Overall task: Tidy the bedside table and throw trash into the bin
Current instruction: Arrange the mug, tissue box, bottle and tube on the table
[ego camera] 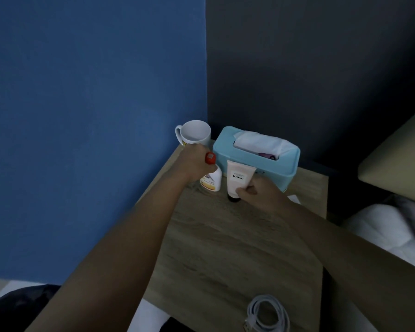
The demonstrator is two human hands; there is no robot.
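The wooden bedside table point(225, 248) fills the middle of the head view. My right hand point(261, 195) grips a pale pink cream tube point(237, 179) that stands cap-down on the table, in front of the light blue tissue box point(256, 159). My left hand point(197, 161) reaches to the back left corner and is closed around a white mug point(195, 134) at its lower side. A small white bottle with a red cap point(211, 178) stands just beside my left hand, touching or nearly touching it.
A coiled white USB cable point(266, 315) lies at the table's front edge. A bit of white paper point(294, 198) shows behind my right wrist. The blue wall is on the left, the dark wall behind, and the bed with white bedding point(381, 224) on the right.
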